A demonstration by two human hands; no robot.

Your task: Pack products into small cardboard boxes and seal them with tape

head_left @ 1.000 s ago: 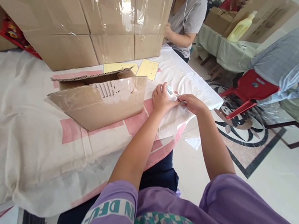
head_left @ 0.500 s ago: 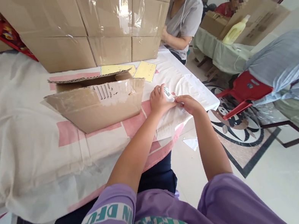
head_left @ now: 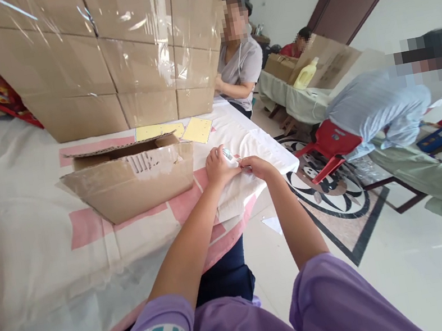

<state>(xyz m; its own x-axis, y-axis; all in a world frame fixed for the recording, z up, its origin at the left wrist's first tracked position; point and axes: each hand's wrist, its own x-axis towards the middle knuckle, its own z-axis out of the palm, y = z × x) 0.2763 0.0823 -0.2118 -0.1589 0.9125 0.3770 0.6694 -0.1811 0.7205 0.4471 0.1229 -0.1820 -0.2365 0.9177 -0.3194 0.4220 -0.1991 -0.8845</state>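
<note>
My left hand (head_left: 218, 167) is closed around a small white item (head_left: 228, 155) with a printed label, held just above the cloth-covered table (head_left: 21, 223). My right hand (head_left: 259, 166) pinches the item's end, fingers pressed together, touching the left hand. Both hands sit over a white sheet (head_left: 261, 150) near the table's right corner. An open cardboard box (head_left: 132, 175) with a torn front flap lies just left of my left hand.
Taped cardboard cartons (head_left: 99, 56) are stacked at the back of the table, with yellow sheets (head_left: 196, 130) in front. A seated person (head_left: 240, 65) works at the far end. Another person in a blue shirt (head_left: 382, 108) bends beside a red plastic chair (head_left: 328, 143).
The camera has tilted up and swung, showing more of the room. My hands stay together on the small item, barely shifted.
</note>
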